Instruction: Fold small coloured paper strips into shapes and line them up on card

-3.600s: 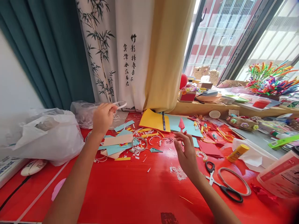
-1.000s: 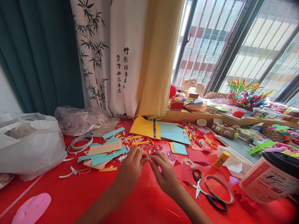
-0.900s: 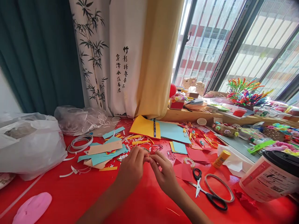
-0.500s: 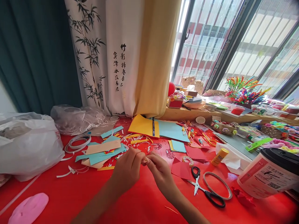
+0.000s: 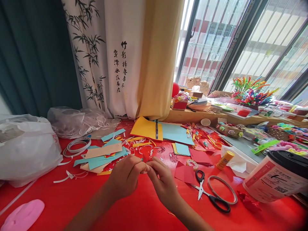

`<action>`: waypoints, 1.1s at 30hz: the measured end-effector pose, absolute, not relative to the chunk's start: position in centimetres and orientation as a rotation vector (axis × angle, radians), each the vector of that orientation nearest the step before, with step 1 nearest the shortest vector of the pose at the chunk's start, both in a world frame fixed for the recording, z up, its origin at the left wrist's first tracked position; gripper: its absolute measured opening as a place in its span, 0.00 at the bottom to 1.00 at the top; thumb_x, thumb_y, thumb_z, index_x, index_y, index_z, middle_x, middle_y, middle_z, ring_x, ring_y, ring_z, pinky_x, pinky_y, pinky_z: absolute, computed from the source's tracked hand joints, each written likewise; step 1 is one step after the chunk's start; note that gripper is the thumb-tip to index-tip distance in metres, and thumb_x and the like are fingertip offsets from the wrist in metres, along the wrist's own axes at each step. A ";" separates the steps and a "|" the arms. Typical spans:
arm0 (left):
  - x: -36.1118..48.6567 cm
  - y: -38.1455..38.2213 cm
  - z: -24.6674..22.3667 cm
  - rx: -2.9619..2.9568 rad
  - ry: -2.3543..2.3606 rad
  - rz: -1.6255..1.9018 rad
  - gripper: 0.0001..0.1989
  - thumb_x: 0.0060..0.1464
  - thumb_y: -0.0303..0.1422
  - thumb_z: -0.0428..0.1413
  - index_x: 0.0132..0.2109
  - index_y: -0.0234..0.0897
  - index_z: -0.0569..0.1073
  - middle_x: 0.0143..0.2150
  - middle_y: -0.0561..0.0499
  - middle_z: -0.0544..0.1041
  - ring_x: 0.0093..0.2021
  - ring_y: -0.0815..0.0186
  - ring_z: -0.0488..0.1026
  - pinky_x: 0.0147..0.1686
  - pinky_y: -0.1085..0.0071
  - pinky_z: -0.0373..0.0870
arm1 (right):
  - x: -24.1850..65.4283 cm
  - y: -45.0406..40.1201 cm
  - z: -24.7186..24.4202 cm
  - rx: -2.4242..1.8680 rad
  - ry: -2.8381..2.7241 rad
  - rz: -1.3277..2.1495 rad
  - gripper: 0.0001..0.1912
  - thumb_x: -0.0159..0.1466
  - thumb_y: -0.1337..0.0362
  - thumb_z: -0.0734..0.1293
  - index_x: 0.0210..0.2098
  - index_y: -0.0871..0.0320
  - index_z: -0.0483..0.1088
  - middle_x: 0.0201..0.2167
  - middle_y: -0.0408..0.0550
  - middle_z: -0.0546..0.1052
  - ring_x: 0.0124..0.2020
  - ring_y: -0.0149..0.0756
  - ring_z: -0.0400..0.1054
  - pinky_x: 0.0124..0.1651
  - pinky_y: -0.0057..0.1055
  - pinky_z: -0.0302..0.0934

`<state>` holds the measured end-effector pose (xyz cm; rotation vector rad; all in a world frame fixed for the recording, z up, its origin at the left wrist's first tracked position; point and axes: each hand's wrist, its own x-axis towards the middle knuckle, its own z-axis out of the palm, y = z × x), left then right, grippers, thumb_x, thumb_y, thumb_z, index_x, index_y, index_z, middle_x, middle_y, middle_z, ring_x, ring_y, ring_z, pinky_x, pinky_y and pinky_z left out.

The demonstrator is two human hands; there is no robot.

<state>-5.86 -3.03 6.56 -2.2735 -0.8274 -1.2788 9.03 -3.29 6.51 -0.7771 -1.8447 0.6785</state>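
My left hand [image 5: 127, 175] and my right hand [image 5: 163, 183] meet over the middle of the red table [image 5: 141, 208], thumbs and fingertips pressed together. Between them a small folded bit of red paper [image 5: 147, 157] sticks up past the fingers; most of it is hidden. To the right of my right hand lie a red paper square [image 5: 184, 173] and black-handled scissors [image 5: 218, 202], their blades partly spread. Beyond my left hand is a heap of blue, peach and orange paper strips [image 5: 104, 151].
A white plastic bag [image 5: 29, 147] and a pink mask-like piece [image 5: 22, 214] are at left. On the right are a tape roll [image 5: 234, 192], a glue stick [image 5: 225, 160], crumpled red paper [image 5: 249, 201] and a lidded tub [image 5: 269, 179]. Yellow sheets [image 5: 145, 129] lie at the back.
Both hands stay together and have tilted slightly; more of the red paper now shows above the fingers. The whole view has shifted a little, with table items appearing farther left.
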 end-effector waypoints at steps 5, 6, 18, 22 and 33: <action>-4.6 -3.5 7.6 -2.484 -1.240 -1.610 0.06 0.56 0.23 0.46 0.34 0.38 0.63 0.31 0.54 0.67 0.30 0.73 0.65 0.29 0.78 0.64 | 9.9 -2.2 5.9 -0.811 -1.931 0.281 0.10 0.65 0.67 0.54 0.34 0.58 0.65 0.31 0.49 0.68 0.33 0.34 0.61 0.36 0.32 0.57; -4.5 -3.6 7.7 -2.489 -1.310 -1.658 0.05 0.56 0.25 0.46 0.33 0.38 0.64 0.30 0.54 0.67 0.30 0.73 0.65 0.28 0.78 0.64 | 10.0 -2.1 5.9 -0.811 -1.958 0.235 0.09 0.65 0.68 0.54 0.36 0.57 0.64 0.32 0.49 0.68 0.34 0.35 0.61 0.37 0.33 0.57; -4.7 -3.9 8.3 -2.502 -1.461 -1.645 0.03 0.55 0.30 0.50 0.36 0.40 0.69 0.33 0.54 0.70 0.33 0.72 0.67 0.32 0.77 0.66 | 10.1 -1.9 5.9 -0.788 -1.970 0.065 0.08 0.64 0.72 0.55 0.38 0.58 0.63 0.31 0.49 0.68 0.33 0.35 0.61 0.37 0.33 0.56; -4.5 -3.9 8.6 -2.506 -1.503 -1.560 0.03 0.55 0.29 0.49 0.33 0.39 0.66 0.32 0.54 0.69 0.32 0.72 0.66 0.31 0.77 0.65 | 10.1 -1.7 5.8 -0.727 -1.999 -0.103 0.08 0.63 0.74 0.56 0.39 0.60 0.63 0.31 0.49 0.69 0.33 0.34 0.60 0.36 0.33 0.55; -4.3 -3.3 6.3 -2.316 -1.403 -1.258 0.13 0.46 0.15 0.40 0.33 0.37 0.57 0.33 0.51 0.61 0.29 0.70 0.61 0.24 0.76 0.60 | 9.2 -2.8 5.7 -0.783 -1.977 0.042 0.08 0.63 0.72 0.55 0.34 0.59 0.64 0.26 0.45 0.66 0.28 0.31 0.57 0.35 0.32 0.52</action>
